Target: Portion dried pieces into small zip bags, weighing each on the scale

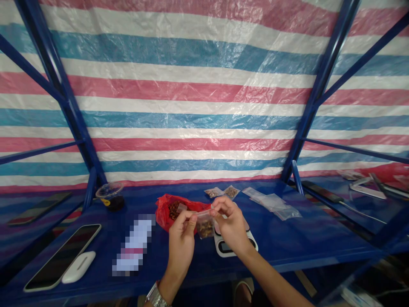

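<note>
Between my two hands hangs a small clear zip bag with brownish pieces in its lower part. My left hand pinches its top edge at the left corner, thumb against fingers. At the other top corner, my right hand grips the same edge. Under and behind my right hand is a white digital scale, partly covered by it. Just behind my left hand lies an open red plastic bag holding small brown pieces, with a small pale item among them.
Two filled zip bags lie at the back, beside a spread of flat clear bags. On the left are a phone, a white earbud case, a blurred-out item and a lidded cup of dark liquid. Blue posts frame the table.
</note>
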Motion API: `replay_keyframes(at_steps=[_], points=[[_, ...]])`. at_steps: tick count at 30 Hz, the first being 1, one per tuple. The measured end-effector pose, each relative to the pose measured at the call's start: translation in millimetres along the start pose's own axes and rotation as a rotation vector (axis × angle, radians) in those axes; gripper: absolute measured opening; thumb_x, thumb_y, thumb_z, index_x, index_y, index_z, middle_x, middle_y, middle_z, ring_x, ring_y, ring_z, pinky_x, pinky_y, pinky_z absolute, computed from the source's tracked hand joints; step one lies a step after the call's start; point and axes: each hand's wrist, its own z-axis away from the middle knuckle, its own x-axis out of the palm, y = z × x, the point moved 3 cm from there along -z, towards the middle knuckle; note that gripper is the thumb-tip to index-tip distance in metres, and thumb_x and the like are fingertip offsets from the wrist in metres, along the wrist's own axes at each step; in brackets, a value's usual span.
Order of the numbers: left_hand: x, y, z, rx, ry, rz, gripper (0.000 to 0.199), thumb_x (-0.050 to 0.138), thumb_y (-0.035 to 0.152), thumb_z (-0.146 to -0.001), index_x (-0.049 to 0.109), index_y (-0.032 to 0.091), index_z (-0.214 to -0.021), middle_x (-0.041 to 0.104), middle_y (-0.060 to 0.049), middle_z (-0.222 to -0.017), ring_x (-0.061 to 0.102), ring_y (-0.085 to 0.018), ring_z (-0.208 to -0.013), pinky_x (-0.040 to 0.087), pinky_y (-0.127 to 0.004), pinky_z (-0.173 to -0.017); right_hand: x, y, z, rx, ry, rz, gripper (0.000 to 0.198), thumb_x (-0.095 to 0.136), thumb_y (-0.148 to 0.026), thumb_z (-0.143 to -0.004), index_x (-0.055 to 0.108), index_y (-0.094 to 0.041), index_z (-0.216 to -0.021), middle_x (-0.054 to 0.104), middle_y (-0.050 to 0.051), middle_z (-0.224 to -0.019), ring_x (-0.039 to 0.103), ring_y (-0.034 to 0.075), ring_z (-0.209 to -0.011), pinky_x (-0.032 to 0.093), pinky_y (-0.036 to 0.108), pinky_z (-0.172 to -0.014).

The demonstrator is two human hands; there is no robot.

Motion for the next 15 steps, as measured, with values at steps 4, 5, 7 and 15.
replay_keyframes(at_steps=[4, 5, 7, 15], points=[[-0.4, 0.0, 4.1, 0.043, -0.027, -0.058, 0.033, 0.051, 0.045, -0.1, 0.073, 0.022, -0.106, 0.074, -0.009, -0.111, 0.069, -0.025, -0.105, 0.05, -0.035, -0.097, -51.7, -9.0, -28.5, -0.102, 0.28, 0.186, 0.023, 0.068, -0.042, -0.088, 0.06, -0.022, -0.095, 0.065, 0.002, -0.081, 0.063, 0.019, -0.072, 0.049, 0.03, -0.067], [-2.9, -0.8, 4.1, 0.044, -0.016, -0.074, 0.034, 0.049, 0.045, -0.101, 0.072, 0.022, -0.109, 0.074, -0.009, -0.113, 0.068, -0.025, -0.107, 0.049, -0.035, -0.098, -69.5, -10.7, -37.6, -0.098, 0.366, 0.241, 0.028, 0.068, -0.046, -0.088, 0.059, -0.022, -0.098, 0.065, 0.003, -0.083, 0.064, 0.019, -0.07, 0.049, 0.03, -0.063], [-9.0, -3.4, 2.9, 0.028, -0.009, -0.111, 0.035, 0.047, 0.046, -0.101, 0.071, 0.022, -0.108, 0.074, -0.009, -0.11, 0.069, -0.024, -0.102, 0.051, -0.036, -0.095, -103.1, -12.4, -54.4, -0.13, 0.519, 0.368, 0.033, 0.066, -0.05, -0.088, 0.059, -0.022, -0.102, 0.068, 0.006, -0.09, 0.067, 0.021, -0.072, 0.049, 0.031, -0.061], [-24.2, -14.7, -3.1, -0.006, -0.023, -0.233, 0.036, 0.045, 0.048, -0.101, 0.069, 0.021, -0.101, 0.073, -0.006, -0.097, 0.069, -0.022, -0.091, 0.053, -0.033, -0.084, -136.3, 54.2, -96.5, -0.049, 0.294, 0.78, 0.018, 0.059, -0.036, -0.086, 0.069, -0.021, -0.09, 0.077, 0.008, -0.087, 0.074, 0.024, -0.08, 0.056, 0.034, -0.075]])
